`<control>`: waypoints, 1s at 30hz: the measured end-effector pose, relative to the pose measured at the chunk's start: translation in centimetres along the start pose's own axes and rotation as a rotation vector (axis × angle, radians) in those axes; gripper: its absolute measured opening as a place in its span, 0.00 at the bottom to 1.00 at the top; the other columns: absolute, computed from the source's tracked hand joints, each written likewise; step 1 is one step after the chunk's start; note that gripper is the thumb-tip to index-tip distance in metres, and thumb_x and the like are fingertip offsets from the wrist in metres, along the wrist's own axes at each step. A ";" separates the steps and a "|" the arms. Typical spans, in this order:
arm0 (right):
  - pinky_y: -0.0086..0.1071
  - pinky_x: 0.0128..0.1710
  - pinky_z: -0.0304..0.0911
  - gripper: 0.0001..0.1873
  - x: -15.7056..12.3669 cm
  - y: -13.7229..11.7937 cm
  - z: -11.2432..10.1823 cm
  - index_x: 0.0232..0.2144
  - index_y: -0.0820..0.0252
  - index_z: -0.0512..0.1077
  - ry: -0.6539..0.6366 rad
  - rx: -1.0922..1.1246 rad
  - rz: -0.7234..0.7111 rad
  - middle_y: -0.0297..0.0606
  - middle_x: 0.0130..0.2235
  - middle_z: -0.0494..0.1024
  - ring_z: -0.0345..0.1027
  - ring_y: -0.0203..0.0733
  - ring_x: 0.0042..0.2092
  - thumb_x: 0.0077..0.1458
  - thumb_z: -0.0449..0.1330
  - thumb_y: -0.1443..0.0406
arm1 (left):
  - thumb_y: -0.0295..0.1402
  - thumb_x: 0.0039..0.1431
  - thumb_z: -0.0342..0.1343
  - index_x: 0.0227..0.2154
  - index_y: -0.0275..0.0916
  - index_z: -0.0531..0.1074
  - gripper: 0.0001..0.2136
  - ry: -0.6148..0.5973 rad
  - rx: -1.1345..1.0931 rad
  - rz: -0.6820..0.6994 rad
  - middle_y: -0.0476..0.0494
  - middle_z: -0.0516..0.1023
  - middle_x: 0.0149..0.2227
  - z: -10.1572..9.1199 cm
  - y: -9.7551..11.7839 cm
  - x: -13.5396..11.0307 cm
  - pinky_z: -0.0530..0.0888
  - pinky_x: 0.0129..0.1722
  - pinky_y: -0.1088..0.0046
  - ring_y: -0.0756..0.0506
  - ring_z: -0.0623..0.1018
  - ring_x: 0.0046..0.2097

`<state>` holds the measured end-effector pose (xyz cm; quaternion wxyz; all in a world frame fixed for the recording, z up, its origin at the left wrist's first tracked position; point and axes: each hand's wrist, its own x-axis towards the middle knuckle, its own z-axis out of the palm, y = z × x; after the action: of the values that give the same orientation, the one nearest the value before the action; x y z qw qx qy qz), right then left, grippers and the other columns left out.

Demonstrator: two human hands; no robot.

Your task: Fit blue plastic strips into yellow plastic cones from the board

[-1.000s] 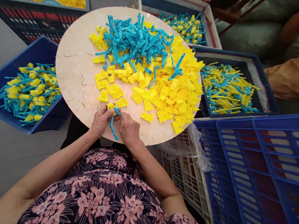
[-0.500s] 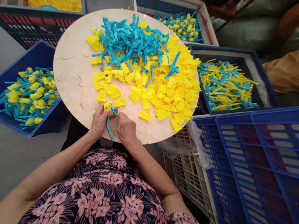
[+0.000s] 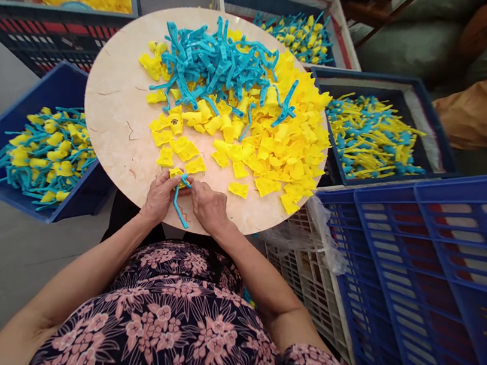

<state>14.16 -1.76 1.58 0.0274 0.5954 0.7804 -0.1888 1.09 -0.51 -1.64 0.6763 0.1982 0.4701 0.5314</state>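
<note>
Yellow piece (image 3: 175, 171) partly hidden by the left fingers (image 3: 168, 183), blue crate (image 3: 483, 313) cut off at the right edge

Tiny stuff: the blue strip's (image 3: 180, 209) dangling end shifted slightly left, uncovering a brown squiggle (image 3: 186, 216) beside it, and the right arm (image 3: 267, 288) swung outward a bit.

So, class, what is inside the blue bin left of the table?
The bin holds a heap of blue and yellow pieces; anything underneath is covered and cannot be seen.
</note>
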 end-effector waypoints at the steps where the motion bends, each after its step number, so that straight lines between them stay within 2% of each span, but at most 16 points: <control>1: 0.29 0.35 0.60 0.23 0.0 0.0 0.0 0.62 0.55 0.61 -0.003 -0.006 -0.001 0.42 0.48 0.78 0.73 0.44 0.45 0.69 0.41 0.65 | 0.36 0.44 0.66 0.35 0.37 0.73 0.14 -0.002 -0.004 -0.006 0.46 0.81 0.33 0.0 0.0 0.0 0.76 0.47 0.61 0.40 0.80 0.44; 8: 0.30 0.36 0.62 0.20 0.1 -1.1 0.6 0.54 0.58 0.67 -0.007 -0.015 0.035 0.44 0.46 0.78 0.74 0.44 0.44 0.68 0.40 0.66 | 0.36 0.45 0.65 0.39 0.38 0.72 0.17 -0.003 0.013 0.026 0.46 0.81 0.35 -0.2 -0.3 -0.1 0.76 0.47 0.63 0.42 0.80 0.45; 13: 0.31 0.36 0.64 0.20 -0.2 -1.6 0.7 0.57 0.58 0.64 0.008 -0.027 0.023 0.46 0.47 0.77 0.75 0.44 0.42 0.68 0.41 0.64 | 0.38 0.44 0.67 0.40 0.39 0.71 0.20 0.085 0.102 0.065 0.48 0.80 0.33 0.1 -0.7 -0.3 0.77 0.42 0.69 0.45 0.81 0.40; 19: 0.29 0.35 0.64 0.20 -1.3 -1.6 1.3 0.56 0.60 0.66 0.042 0.051 0.046 0.44 0.47 0.78 0.75 0.41 0.41 0.69 0.42 0.63 | 0.39 0.41 0.69 0.39 0.37 0.72 0.22 0.071 0.146 0.060 0.48 0.80 0.29 0.6 -0.4 -0.6 0.78 0.36 0.70 0.45 0.81 0.34; 21: 0.28 0.36 0.64 0.20 -2.2 -0.7 1.4 0.54 0.59 0.69 0.096 0.108 0.019 0.42 0.45 0.79 0.74 0.40 0.41 0.70 0.44 0.60 | 0.39 0.40 0.69 0.39 0.36 0.72 0.23 0.071 0.143 0.042 0.47 0.80 0.29 0.7 -0.1 -0.7 0.78 0.35 0.68 0.45 0.81 0.33; 23: 0.28 0.39 0.65 0.19 -3.3 1.2 1.3 0.51 0.57 0.72 0.225 0.153 0.016 0.40 0.43 0.79 0.73 0.39 0.42 0.69 0.46 0.57 | 0.38 0.40 0.69 0.40 0.35 0.72 0.23 0.054 0.127 0.019 0.46 0.81 0.29 0.7 0.2 -0.8 0.79 0.36 0.67 0.45 0.81 0.32; 26: 0.30 0.46 0.65 0.17 -4.4 5.2 1.0 0.48 0.58 0.74 0.489 0.145 0.118 0.43 0.44 0.77 0.71 0.41 0.47 0.68 0.48 0.58 | 0.37 0.40 0.70 0.40 0.34 0.72 0.23 0.019 0.112 -0.011 0.45 0.82 0.30 0.6 0.4 -0.9 0.79 0.37 0.65 0.44 0.82 0.32; 27: 0.32 0.47 0.65 0.16 -4.5 6.5 0.8 0.48 0.58 0.74 0.541 0.114 0.160 0.44 0.46 0.76 0.69 0.44 0.49 0.66 0.51 0.59 | 0.37 0.40 0.70 0.40 0.34 0.72 0.23 0.011 0.115 -0.014 0.45 0.82 0.30 0.6 0.4 -0.9 0.79 0.37 0.65 0.44 0.82 0.32; 30: 0.38 0.47 0.65 0.13 -4.1 9.3 0.5 0.46 0.58 0.74 0.472 0.069 0.201 0.46 0.47 0.73 0.66 0.49 0.49 0.62 0.55 0.61 | 0.38 0.41 0.70 0.40 0.35 0.72 0.23 0.004 0.133 -0.003 0.45 0.82 0.31 0.5 0.3 -0.8 0.79 0.37 0.66 0.44 0.82 0.33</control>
<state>23.97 -3.65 -0.19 -0.1571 0.6981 0.6953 -0.0677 1.34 -1.01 -0.85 0.6615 0.2408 0.5060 0.4983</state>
